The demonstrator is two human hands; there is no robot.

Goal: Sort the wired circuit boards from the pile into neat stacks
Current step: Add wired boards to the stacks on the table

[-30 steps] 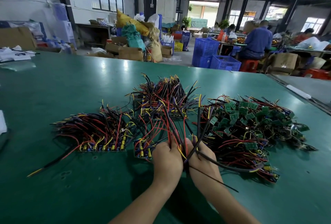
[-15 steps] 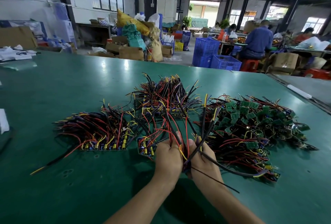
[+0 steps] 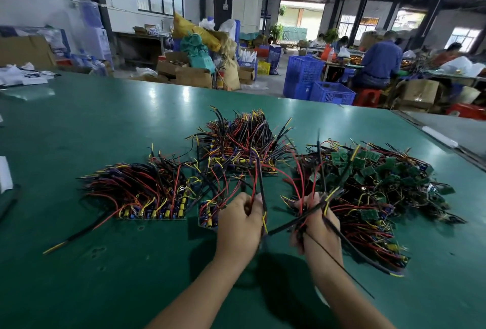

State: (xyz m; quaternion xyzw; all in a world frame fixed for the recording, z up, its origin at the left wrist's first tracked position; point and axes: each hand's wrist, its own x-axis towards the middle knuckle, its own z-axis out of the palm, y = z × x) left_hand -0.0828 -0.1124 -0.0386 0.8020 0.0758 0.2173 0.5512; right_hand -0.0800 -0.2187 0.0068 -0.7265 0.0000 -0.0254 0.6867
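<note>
Curling round a few red and black wires (image 3: 259, 178), the left grip (image 3: 240, 223) is clamped on them just above the counter (image 3: 79, 123). The wires rise out of the fist toward the far side. The fingers hide whether a board hangs from them. The right grip (image 3: 319, 228), close beside it but apart, is clamped on a thicker bundle (image 3: 302, 223) of black, red and yellow leads that splay left, up and back over the wrist. It is blurred, and no board can be made out inside it.

Just beside the left grip's outer side lies a small stack (image 3: 206, 214) of boards with yellow parts. Farther left is a wide stack (image 3: 147, 197), with boards lined along its near edge and wires fanned away to the left. Beyond both grips sits a far stack (image 3: 236, 144), its wires bristling upward. The loose pile (image 3: 381, 178) of green boards and tangled wire spreads to the right, and its near edge reaches the right grip. A lone black lead (image 3: 79, 234) with a yellow tip lies near the wide stack. Past the counter are blue crates (image 3: 331, 91), boxes (image 3: 193, 76) and seated people (image 3: 378, 63).
</note>
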